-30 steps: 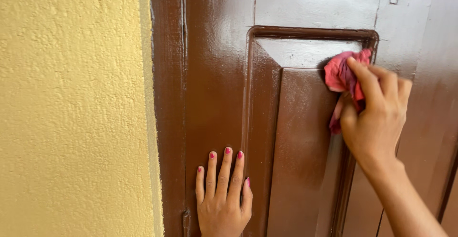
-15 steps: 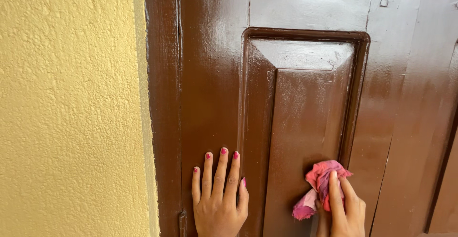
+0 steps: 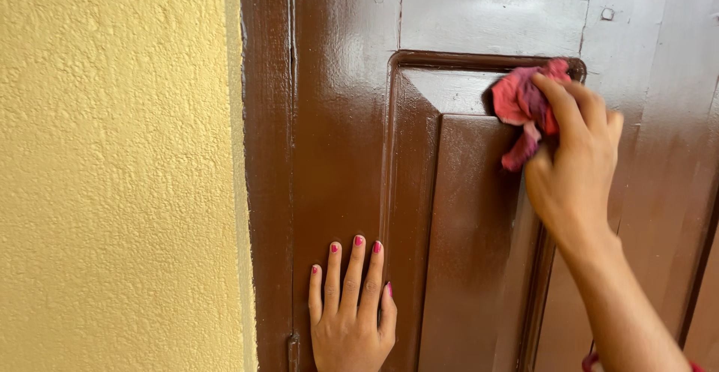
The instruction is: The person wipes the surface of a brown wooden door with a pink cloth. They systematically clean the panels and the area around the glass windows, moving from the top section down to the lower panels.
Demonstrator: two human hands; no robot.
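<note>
Upper right of the frame, the right hand (image 3: pixel 577 170) clutches a pink rag (image 3: pixel 524 106) against the door (image 3: pixel 337 117) panel's top corner. Left hand (image 3: pixel 348 312) lies flat and open, holding nothing. The panel looks glossy; I judge its lower part still needs wiping.

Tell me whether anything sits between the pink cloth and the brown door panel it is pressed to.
Nothing visible does. The right hand presses the crumpled pink cloth straight against the upper right corner of the glossy brown wooden door panel. The left hand lies flat lower left, well apart.

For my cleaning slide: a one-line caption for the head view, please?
Right hand presses a pink cloth to a brown door panel's top corner; left hand flat on it.
</note>
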